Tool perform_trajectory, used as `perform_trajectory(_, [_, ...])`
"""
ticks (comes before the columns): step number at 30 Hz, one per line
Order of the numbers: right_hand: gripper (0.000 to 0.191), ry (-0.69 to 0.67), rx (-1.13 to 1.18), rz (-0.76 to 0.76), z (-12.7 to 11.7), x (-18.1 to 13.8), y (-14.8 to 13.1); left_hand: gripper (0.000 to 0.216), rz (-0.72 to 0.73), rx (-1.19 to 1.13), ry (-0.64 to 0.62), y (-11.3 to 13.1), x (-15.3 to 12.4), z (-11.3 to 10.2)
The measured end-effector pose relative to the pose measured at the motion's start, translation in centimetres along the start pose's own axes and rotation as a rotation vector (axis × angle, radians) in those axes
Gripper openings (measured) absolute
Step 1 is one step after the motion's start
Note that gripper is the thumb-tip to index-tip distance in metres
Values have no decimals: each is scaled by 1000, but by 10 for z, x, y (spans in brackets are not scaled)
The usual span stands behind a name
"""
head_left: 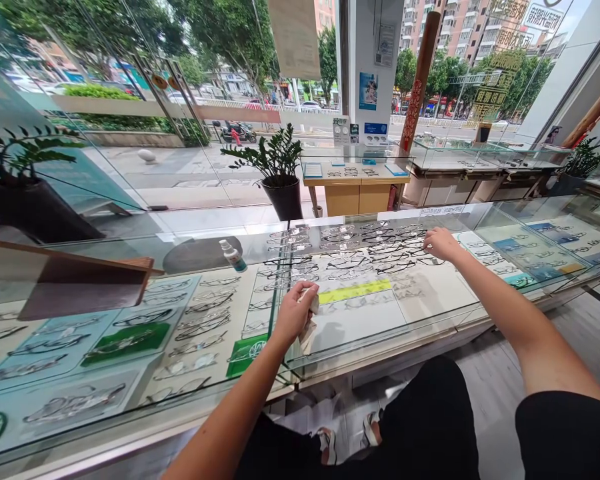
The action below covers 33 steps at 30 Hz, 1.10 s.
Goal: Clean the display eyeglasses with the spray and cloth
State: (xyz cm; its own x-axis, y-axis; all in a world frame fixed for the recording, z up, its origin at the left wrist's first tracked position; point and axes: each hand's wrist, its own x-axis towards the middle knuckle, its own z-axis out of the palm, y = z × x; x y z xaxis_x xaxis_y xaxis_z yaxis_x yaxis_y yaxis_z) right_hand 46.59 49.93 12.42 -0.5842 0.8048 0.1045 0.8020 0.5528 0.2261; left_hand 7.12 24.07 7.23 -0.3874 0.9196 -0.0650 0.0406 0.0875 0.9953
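My left hand (pixel 294 312) is closed around a crumpled white cloth (pixel 311 308) and presses it onto the glass top of the display counter (pixel 430 303). Farther back, my right hand (pixel 441 244) rests on the same glass, fingers spread and flat, holding nothing. Under the glass lie rows of eyeglass frames (pixel 360 257) and a yellow-green label strip (pixel 354 291). A small spray bottle (pixel 233 255) with a teal label stands on the counter to the left of my left hand.
A wooden stand (pixel 80 283) sits on the counter at the left. Potted plants (pixel 280 170) stand behind the counter and at far left. More glass showcases (pixel 540 247) continue right. Shop windows face a street. My legs and sandals show below.
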Motion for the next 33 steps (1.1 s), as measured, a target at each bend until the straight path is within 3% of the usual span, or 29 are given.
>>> perform_trajectory(8, [25, 73, 11, 54, -3, 11, -1, 53, -9, 0, 9, 4, -1, 0])
perform_trajectory(17, [24, 57, 22, 91, -1, 24, -7, 56, -7, -2, 4, 2, 0, 0])
perform_trajectory(28, [27, -57, 27, 200, -17, 23, -20, 57, -6, -3, -4, 1, -1, -2])
perform_trajectory(33, [29, -195, 65, 230, -32, 14, -20, 57, -8, -12, -13, 0, 0, -2])
